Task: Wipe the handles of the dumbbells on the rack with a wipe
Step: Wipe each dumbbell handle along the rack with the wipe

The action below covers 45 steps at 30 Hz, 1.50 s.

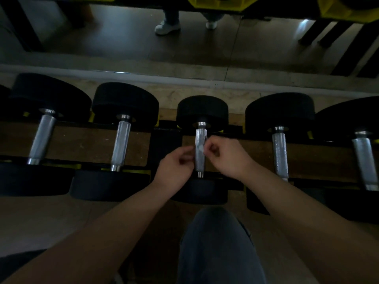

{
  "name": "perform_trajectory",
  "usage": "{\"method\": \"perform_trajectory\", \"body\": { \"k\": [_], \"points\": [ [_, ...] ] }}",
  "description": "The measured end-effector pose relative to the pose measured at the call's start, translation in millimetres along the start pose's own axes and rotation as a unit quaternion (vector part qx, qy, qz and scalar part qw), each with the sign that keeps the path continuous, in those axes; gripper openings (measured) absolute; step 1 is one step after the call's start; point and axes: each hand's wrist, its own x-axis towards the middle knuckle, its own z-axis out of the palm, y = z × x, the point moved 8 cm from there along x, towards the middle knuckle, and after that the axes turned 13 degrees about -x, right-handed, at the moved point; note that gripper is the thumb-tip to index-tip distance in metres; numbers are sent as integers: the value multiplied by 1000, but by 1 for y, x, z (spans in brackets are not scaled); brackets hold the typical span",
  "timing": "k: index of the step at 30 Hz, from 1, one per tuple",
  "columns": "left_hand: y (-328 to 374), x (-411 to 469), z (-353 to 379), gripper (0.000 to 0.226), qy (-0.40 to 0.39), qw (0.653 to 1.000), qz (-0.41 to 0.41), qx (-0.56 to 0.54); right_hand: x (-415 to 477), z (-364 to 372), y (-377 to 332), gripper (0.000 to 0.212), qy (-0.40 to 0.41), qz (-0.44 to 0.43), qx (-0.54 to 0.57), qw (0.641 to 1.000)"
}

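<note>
Open gaps run between neighbouring dumbbell handles [121,144], above the brown rack board [82,144]. Black weight heads [125,101], set close side by side, block each handle's far and near ends.

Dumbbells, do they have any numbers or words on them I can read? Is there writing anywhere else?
No text can be read anywhere.
The dumbbells: the black ends are dark and show no numbers.
The handles: bare metal, no marks to read.
The wipe: plain.
The yellow parts at the top: no label shows.
</note>
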Motion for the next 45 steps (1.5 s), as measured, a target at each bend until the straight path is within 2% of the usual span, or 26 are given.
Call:
{"method": "perform_trajectory", "body": {
  "k": [2, 3, 8, 10, 12, 15, 16, 22, 24, 26, 29, 31, 37, 39, 42, 43, 45],
  "points": [
    [-1, -3, 4, 44, -35, 999, -1, 8, -17, 14, 0, 13, -72, 3, 14, 997],
    [-3, -5, 4, 45, -42, 999, 0, 12, -20, 18, 1, 12, -79, 10, 22, 997],
    [-2, -7, 2, 49, -53, 996, 10, 76, 9, -8, 9, 4, 61, 105, 46, 992],
    [-4, -6, 3, 51, -73, 992, 4, 99, 18, -13, 10, 5, 70, 134, 63, 987],
    [-7, -5, 7, 49, -77, 992, 10, 99, 13, -10, 8, 6, 27, 128, 57, 990],
    [-15, -8, 8, 43, -46, 997, 13, 66, -11, 17, 5, 10, -98, 110, 51, 988],
    [-16, -9, 8, 42, -34, 997, 20, 62, -16, 23, 7, 11, -109, 114, 63, 985],
    [-18, -9, 7, 46, 9, 998, 35, 58, 14, 5, 28, 4, 31, 204, 182, 961],
    [-19, -10, 5, 46, 17, 998, 27, 49, 16, 4, 29, 7, 40, 210, 191, 958],
    [-20, -10, 5, 46, 24, 999, 24, 41, 11, 8, 29, 9, 26, 217, 204, 954],
    [-20, -10, 6, 46, 26, 998, 33, 38, 2, 11, 29, 12, 2, 243, 280, 929],
    [-21, -9, 6, 46, 28, 999, 29, 33, -1, 13, 29, 5, -7, 247, 299, 922],
    [-22, -9, 7, 47, 25, 999, 37, 31, -24, 27, 23, 18, -87, 246, 255, 931],
    [-23, -7, 6, 47, 34, 998, 37, 28, -18, 23, 25, 27, -54, 268, 275, 922],
    [-20, -9, 5, 46, 40, 998, 37, 28, 6, 7, 29, 23, 67, 301, 327, 893],
    [-20, -10, 5, 46, 42, 998, 36, 30, 12, 5, 28, 19, 86, 299, 332, 890],
    [-18, -11, 4, 46, 44, 998, 36, 34, 16, 7, 26, 17, 72, 285, 303, 906]
  ]
}}
